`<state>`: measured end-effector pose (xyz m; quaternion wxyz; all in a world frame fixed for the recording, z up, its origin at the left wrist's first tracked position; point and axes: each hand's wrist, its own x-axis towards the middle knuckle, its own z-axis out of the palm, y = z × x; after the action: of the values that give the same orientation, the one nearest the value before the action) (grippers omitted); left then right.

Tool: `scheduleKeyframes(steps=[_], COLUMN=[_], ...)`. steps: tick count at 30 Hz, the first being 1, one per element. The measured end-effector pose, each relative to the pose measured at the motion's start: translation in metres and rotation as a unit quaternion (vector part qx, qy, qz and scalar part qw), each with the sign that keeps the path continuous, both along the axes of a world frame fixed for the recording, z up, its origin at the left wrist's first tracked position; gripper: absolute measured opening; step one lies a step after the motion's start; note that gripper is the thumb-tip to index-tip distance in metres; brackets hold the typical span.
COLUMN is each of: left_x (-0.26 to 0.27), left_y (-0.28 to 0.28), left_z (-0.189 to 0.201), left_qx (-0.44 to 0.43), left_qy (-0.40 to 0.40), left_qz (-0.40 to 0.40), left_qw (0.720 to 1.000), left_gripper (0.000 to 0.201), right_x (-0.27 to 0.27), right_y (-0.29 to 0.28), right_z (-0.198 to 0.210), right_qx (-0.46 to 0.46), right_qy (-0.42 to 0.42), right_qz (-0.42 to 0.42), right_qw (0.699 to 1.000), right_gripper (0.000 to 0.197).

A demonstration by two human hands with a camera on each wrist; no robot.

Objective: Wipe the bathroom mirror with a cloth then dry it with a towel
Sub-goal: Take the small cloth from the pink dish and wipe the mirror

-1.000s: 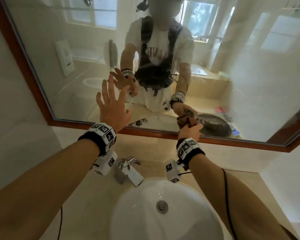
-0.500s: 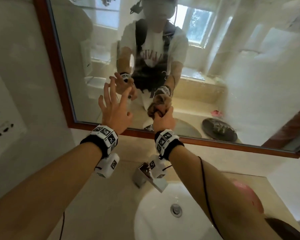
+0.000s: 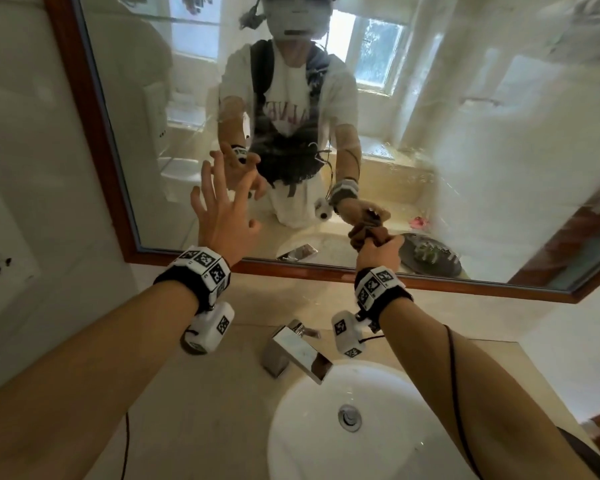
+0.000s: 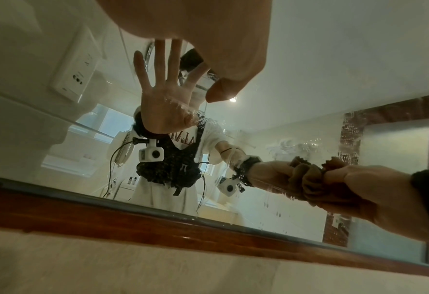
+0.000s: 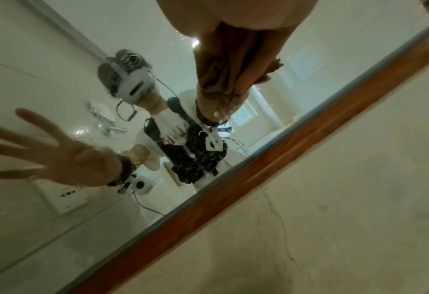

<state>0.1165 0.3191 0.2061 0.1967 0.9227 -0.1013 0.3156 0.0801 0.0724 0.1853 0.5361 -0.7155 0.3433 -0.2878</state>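
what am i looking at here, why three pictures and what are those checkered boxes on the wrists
No machine here: a person wearing cameras cleans a bathroom mirror. One picture comes from a head camera; the other two from small cameras strapped under each wrist, on the checkered bands. The right hand grips a bunched brown cloth against the wet, streaky glass near its lower wooden frame. The left hand is raised with fingers spread, holding nothing. Below are a white sink and a chrome tap on a beige counter.
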Motion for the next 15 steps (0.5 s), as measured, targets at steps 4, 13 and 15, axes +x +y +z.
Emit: scheduleKeyframes(steps=[4,13,15], left_x=[-0.001,0.001,0.000], left_y=[0.009,0.043,0.052], left_z=[-0.004,-0.019,-0.023], left_qx=[-0.001,-0.004,0.001], left_qy=[-0.003,0.007,0.004], left_qz=[0.003,0.035,0.049], left_qw=[1.000,0.999,0.999], left_gripper=[0.087,0.086,0.085], right_x=[-0.003,0.020,0.031], right_y=[0.015,0.097,0.117], right_z=[-0.002,-0.013,-0.009], right_qx=[0.003,0.089,0.050], right_qy=[0.008,-0.093,-0.095], right_qz=[0.021,0.125,0.159], right_qw=[1.000,0.984,0.981], right_gripper=[0.027,0.016,0.022])
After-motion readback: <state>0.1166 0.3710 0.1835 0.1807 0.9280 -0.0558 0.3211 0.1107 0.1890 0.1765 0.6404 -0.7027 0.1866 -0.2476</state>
